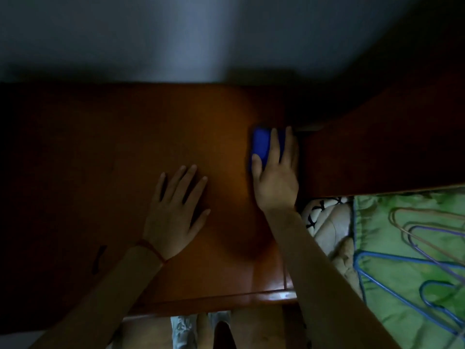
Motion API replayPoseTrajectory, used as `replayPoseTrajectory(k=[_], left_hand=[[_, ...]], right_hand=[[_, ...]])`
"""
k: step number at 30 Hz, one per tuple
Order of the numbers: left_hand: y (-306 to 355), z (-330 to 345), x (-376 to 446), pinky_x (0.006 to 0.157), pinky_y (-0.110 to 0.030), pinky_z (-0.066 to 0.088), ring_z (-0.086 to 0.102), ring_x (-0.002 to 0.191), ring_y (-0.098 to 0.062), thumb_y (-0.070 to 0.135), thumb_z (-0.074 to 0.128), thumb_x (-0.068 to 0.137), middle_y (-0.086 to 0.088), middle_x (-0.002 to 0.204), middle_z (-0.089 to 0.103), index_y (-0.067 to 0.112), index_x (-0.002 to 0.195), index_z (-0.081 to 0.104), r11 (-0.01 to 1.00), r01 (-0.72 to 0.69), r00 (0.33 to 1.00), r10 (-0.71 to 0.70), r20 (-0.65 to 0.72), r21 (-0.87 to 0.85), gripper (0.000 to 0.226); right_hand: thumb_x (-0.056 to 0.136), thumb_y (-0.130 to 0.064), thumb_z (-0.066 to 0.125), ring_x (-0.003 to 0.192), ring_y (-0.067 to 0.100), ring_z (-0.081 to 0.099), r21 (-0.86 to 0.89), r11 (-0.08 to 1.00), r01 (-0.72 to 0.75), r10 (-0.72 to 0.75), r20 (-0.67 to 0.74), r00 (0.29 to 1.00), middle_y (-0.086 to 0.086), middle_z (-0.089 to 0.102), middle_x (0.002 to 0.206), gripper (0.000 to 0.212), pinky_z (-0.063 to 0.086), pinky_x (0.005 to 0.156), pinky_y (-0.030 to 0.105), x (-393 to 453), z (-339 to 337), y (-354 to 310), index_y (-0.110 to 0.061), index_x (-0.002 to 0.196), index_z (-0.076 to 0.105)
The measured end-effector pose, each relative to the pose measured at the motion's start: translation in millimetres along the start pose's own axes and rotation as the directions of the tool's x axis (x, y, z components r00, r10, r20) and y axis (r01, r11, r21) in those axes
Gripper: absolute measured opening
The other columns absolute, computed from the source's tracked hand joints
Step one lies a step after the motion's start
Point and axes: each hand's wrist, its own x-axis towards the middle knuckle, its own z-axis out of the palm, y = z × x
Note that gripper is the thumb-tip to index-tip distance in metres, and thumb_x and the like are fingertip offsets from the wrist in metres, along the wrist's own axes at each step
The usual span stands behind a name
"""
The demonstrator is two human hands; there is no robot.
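The person is wiping a dark reddish-brown wooden tabletop (125,147). There is one cleaning thing in play, a bright blue rectangular block (261,144) that looks like a sponge or eraser pad, though the dim light leaves its material unsure. It lies flat on the far right part of the tabletop, just beside a tall brown wooden panel (377,157).

The right hand (275,175) lies over the block with its fingers stretched out straight along the top and the thumb resting on the near left edge. It presses down rather than wrapping around, which probably keeps the whole face of the block on the wood. The left hand (176,212) holds nothing. It is spread flat, palm down, on the bare wood well left of the block, likely to brace the body during the reach. A single thin red thread bracelet (151,248) circles its wrist.

To the right, off the tabletop, a crumpled green bed cover (377,222) carries at least three wire hangers: a blue hanger (392,260), a purple hanger (432,227) and a pinkish hanger (402,210). One black-and-white patterned cloth (319,210) is bunched between the cover and the tabletop.
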Motion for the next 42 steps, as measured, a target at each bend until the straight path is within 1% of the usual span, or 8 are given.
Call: replayPoseTrajectory(k=[7, 11, 18, 24, 29, 35, 40, 42], left_hand=[[-8.4, -0.2, 17.7, 0.111, -0.053, 0.014, 0.028, 0.135, -0.034, 0.049, 0.023, 0.098, -0.021, 0.145, 0.037, 0.006, 0.138, 0.040, 0.998, 0.063, 0.997, -0.063, -0.038, -0.011, 0.061], [-9.5, 0.3, 17.6, 0.110, -0.054, 0.017, 0.030, 0.135, -0.034, 0.050, 0.023, 0.098, -0.020, 0.144, 0.039, 0.006, 0.136, 0.043, 0.998, 0.066, 0.997, -0.066, -0.042, -0.005, 0.061], [-10.4, 0.6, 17.9, 0.109, -0.055, 0.019, 0.031, 0.134, -0.034, 0.050, 0.023, 0.098, -0.020, 0.143, 0.041, 0.007, 0.136, 0.043, 0.998, 0.055, 0.997, -0.056, -0.048, -0.012, 0.060], [-10.5, 0.2, 17.6, 0.109, -0.055, 0.018, 0.031, 0.134, -0.032, 0.044, 0.034, 0.095, -0.019, 0.142, 0.042, 0.009, 0.134, 0.043, 0.998, 0.049, 0.995, -0.052, -0.088, -0.035, 0.054], [-9.9, -0.4, 18.2, 0.108, -0.055, 0.019, 0.032, 0.133, -0.033, 0.042, 0.041, 0.090, -0.020, 0.141, 0.044, 0.010, 0.134, 0.041, 0.998, 0.054, 0.996, -0.055, -0.070, -0.018, 0.055], [-12.1, 0.3, 17.8, 0.109, -0.054, 0.019, 0.031, 0.134, -0.031, 0.042, 0.042, 0.091, -0.017, 0.142, 0.043, 0.010, 0.134, 0.046, 0.998, 0.055, 0.996, -0.057, -0.067, -0.035, 0.054], [-11.3, 0.5, 17.9, 0.109, -0.054, 0.019, 0.029, 0.135, -0.030, 0.043, 0.036, 0.094, -0.017, 0.143, 0.042, 0.010, 0.135, 0.043, 0.997, 0.060, 0.995, -0.064, -0.075, -0.050, 0.053], [-9.4, 1.6, 18.5, 0.109, -0.054, 0.019, 0.031, 0.134, -0.031, 0.041, 0.041, 0.091, -0.018, 0.141, 0.044, 0.009, 0.133, 0.047, 0.997, 0.060, 0.995, -0.063, -0.080, -0.039, 0.054]], right_hand=[[0.094, -0.041, 0.032, 0.134, 0.034, 0.032, -0.062, 0.995, 0.073, -0.074, -0.006, 0.997, 0.017, 0.030, 0.148, 0.055, 0.033, 0.105, 0.041, -40.5, 1.1, 2.2, -0.012, 0.141, 0.029], [0.090, -0.048, 0.017, 0.142, 0.030, 0.009, 0.017, 0.997, 0.069, -0.070, 0.039, 0.997, 0.012, 0.011, 0.155, 0.063, 0.020, 0.112, 0.042, 40.7, 3.0, -17.7, -0.018, 0.145, 0.017], [0.094, -0.044, 0.027, 0.138, 0.031, 0.023, -0.038, 0.993, 0.108, -0.106, 0.036, 0.994, 0.014, 0.023, 0.152, 0.057, 0.025, 0.107, 0.038, -7.1, 8.6, -14.0, -0.016, 0.143, 0.022], [0.095, -0.041, 0.034, 0.142, 0.029, 0.004, 0.066, 0.998, 0.022, -0.026, 0.059, 0.998, 0.010, 0.005, 0.156, 0.059, 0.014, 0.114, 0.044, 89.4, -0.1, -20.3, -0.018, 0.146, 0.014], [0.096, -0.037, 0.034, 0.142, 0.031, 0.004, 0.020, 1.000, -0.014, 0.014, 0.007, 1.000, 0.013, 0.004, 0.156, 0.059, 0.010, 0.114, 0.042, 88.2, 5.2, -31.2, -0.014, 0.146, 0.013], [0.093, -0.043, 0.030, 0.142, 0.030, 0.009, 0.053, 0.973, 0.224, -0.227, 0.077, 0.971, 0.011, 0.011, 0.156, 0.058, 0.017, 0.113, 0.046, 92.5, 5.0, -32.6, -0.020, 0.145, 0.020], [0.096, -0.042, 0.034, 0.142, 0.030, 0.007, 0.075, 0.996, 0.052, -0.053, 0.013, 0.999, 0.009, 0.007, 0.156, 0.056, 0.019, 0.114, 0.049, 88.7, 1.0, -18.1, -0.022, 0.145, 0.018], [0.095, -0.041, 0.032, 0.141, 0.034, 0.011, 0.052, 0.994, 0.091, -0.091, -0.004, 0.996, 0.013, 0.012, 0.155, 0.055, 0.019, 0.112, 0.049, 89.1, 10.2, -38.7, -0.019, 0.144, 0.022]])
